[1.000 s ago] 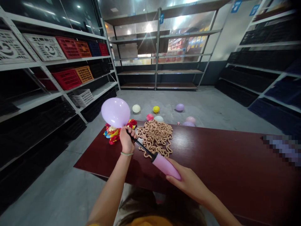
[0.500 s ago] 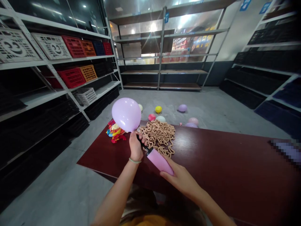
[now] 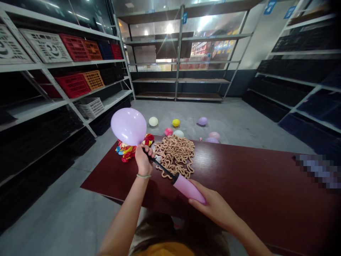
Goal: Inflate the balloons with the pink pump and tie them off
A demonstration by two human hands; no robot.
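My left hand (image 3: 144, 159) is closed around the black nozzle end of a hand balloon pump (image 3: 189, 189), pinching the neck of an inflated purple balloon (image 3: 129, 126) there. Wrapped around the pump's pink barrel is my right hand (image 3: 210, 203). The black rod between the two hands is drawn out long. Under the balloon, a pile of uninflated balloons (image 3: 128, 153) in red, yellow and blue lies on the dark red table (image 3: 239, 177). Beside my left hand sits a heap of tan, rope-like coils (image 3: 176, 153).
Several inflated balloons lie on the floor beyond the table, among them a yellow balloon (image 3: 176, 122), a white balloon (image 3: 153, 121) and a purple balloon (image 3: 202, 121). Shelves with crates (image 3: 74, 85) line the left. A pixelated patch covers something at the table's right.
My hands have moved apart, and the pump's black rod shows much longer. The balloon and my left hand have shifted left in view; the right hand has moved slightly right and down.
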